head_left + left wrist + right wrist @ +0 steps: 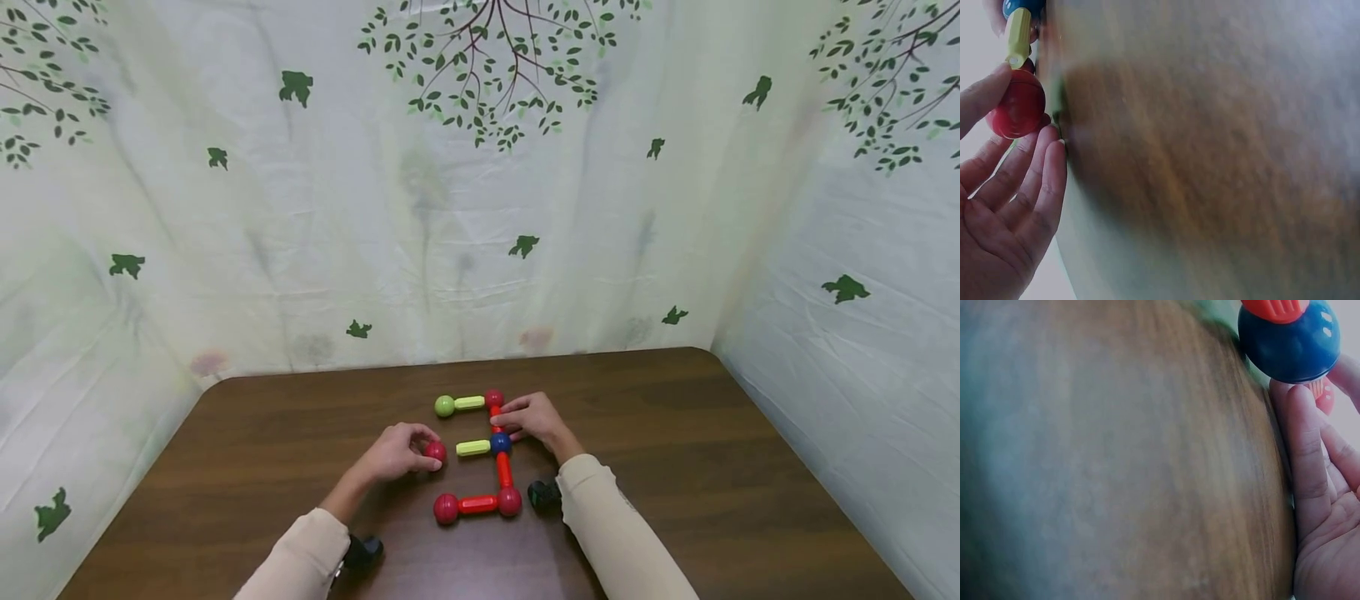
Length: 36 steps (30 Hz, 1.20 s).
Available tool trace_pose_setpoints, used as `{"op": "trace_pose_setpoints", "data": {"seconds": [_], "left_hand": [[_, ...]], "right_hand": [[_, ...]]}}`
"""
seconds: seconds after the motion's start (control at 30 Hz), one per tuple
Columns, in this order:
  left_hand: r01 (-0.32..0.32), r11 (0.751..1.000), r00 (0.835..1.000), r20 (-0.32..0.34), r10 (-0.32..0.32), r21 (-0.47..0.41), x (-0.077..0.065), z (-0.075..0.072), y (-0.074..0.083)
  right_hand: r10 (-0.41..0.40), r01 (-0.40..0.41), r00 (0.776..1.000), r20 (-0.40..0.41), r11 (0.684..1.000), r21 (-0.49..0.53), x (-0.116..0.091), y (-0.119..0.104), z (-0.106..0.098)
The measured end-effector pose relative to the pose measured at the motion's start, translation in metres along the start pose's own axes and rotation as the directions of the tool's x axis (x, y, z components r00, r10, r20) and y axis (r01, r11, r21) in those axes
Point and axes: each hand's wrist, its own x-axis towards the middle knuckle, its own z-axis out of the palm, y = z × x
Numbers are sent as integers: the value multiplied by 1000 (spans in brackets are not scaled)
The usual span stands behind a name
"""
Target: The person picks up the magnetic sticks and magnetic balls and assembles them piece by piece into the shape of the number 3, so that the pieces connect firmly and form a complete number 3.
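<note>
My left hand (405, 451) pinches a loose red ball (435, 452) between thumb and fingers. A small gap separates that ball from the free end of a pale yellow rod (472, 448); in the left wrist view the two overlap. The rod joins a blue ball (500, 443) in the middle of an E-shaped ball-and-rod toy. My right hand (534, 419) grips the upper red rod (496, 411) just above the blue ball. From the right wrist, the blue ball (1291, 344) partly hides that grip, with fingers (1310, 450) beneath it.
The toy's far arm ends in a green ball (445, 407), its near arm in a red ball (446, 509). Dark wrist cameras, like the one (543, 495) by the right sleeve, sit low over the brown table (712, 467). A leaf-printed curtain (450, 292) surrounds it.
</note>
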Motion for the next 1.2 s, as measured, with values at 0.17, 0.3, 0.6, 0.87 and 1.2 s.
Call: {"op": "trace_pose_setpoints", "data": {"seconds": [0.17,0.3,0.6,0.87,1.2], "left_hand": [[-15,998,1000,-21,16,54,3,3,4],[-5,999,1000,-18,6,51,3,4,6],[23,999,999,-44,-21,39,9,2,11],[39,999,999,-27,-39,18,11,6,11],[-19,1000,1000,-13,19,-6,11,13,3]], "right_hand": [[-6,6,1000,-3,1000,7,0,1,-1],[4,-4,1000,2,1000,-5,0,0,-1],[-14,14,1000,-11,1000,2,2,-7,-1],[-20,20,1000,-7,1000,0,2,-5,-1],[1,-1,1000,3,1000,-12,2,3,-2]]}}
